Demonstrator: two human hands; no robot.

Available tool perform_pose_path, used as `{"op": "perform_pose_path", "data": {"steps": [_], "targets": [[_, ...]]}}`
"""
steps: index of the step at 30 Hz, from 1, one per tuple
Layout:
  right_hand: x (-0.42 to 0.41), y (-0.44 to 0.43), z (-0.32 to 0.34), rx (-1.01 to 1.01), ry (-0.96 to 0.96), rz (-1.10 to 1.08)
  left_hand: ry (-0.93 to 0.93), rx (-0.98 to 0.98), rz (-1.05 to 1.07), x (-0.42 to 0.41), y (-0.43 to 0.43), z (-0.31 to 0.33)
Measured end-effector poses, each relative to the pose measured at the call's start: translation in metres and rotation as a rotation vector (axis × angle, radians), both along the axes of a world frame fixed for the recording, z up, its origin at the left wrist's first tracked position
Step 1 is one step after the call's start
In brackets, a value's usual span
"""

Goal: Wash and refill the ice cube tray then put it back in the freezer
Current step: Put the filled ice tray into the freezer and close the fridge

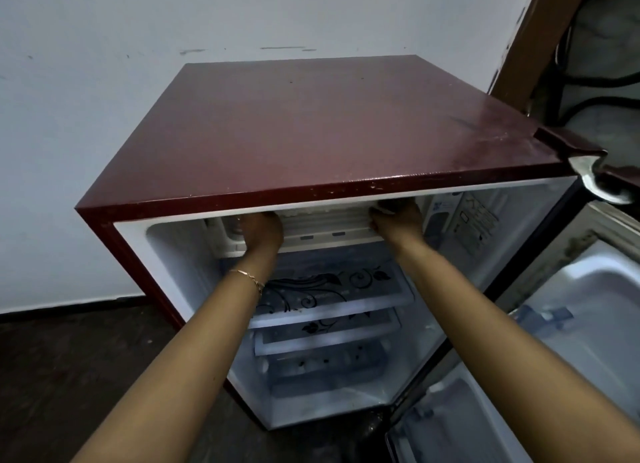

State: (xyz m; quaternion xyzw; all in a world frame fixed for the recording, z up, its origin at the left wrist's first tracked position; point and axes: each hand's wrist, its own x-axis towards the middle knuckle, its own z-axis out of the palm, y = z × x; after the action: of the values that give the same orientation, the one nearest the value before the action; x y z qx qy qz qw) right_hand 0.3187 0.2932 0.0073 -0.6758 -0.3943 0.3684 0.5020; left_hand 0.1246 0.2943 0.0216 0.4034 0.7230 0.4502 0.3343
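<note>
Ice cube tray [325,221]: I read it as the white ribbed piece at the freezer slot mouth, just under the fridge [311,123] top, roughly level. Left grip [261,232] and right grip [398,216] each curl round one end. My guess is the two-ended hold keeps it flat so water won't spill. Filled or not, can't tell. Door [588,306] stands open at right, and the patterned shelves [332,289] sit below.
</note>
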Motion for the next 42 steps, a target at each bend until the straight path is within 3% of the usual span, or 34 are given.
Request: {"op": "perform_pose_path", "data": {"steps": [2,8,13,16,21,23,27,32,36,42], "targets": [[-0.005,-0.026,0.012,0.048,0.032,0.050,0.065,0.089,-0.018,0.008,-0.017,-0.003],[-0.005,-0.133,0.041,0.182,0.105,0.089,-0.060,0.243,-0.230,0.037,-0.111,-0.007],[0.026,-0.246,0.052,0.300,-0.007,0.002,0.041,0.339,-0.419,0.073,-0.208,0.005],[0.058,-0.319,0.060,0.383,-0.261,-0.111,0.095,0.410,-0.563,0.095,-0.262,0.007],[0.119,-0.437,0.083,0.510,-1.066,-0.533,0.120,0.428,-0.686,0.124,-0.339,0.005],[0.138,-0.474,0.095,0.389,-1.182,-0.673,0.114,0.389,-0.713,0.133,-0.365,0.007],[0.158,-0.518,0.111,0.182,-1.349,-0.709,0.133,0.415,-0.764,0.149,-0.406,0.020],[0.182,-0.554,0.129,0.074,-1.346,-0.713,0.131,0.458,-0.828,0.161,-0.440,0.035],[0.200,-0.582,0.141,-0.028,-1.254,-0.555,0.121,0.466,-0.862,0.165,-0.455,0.043],[0.196,-0.597,0.154,-0.001,-1.153,-0.415,0.142,0.494,-0.885,0.165,-0.472,0.052]]}}
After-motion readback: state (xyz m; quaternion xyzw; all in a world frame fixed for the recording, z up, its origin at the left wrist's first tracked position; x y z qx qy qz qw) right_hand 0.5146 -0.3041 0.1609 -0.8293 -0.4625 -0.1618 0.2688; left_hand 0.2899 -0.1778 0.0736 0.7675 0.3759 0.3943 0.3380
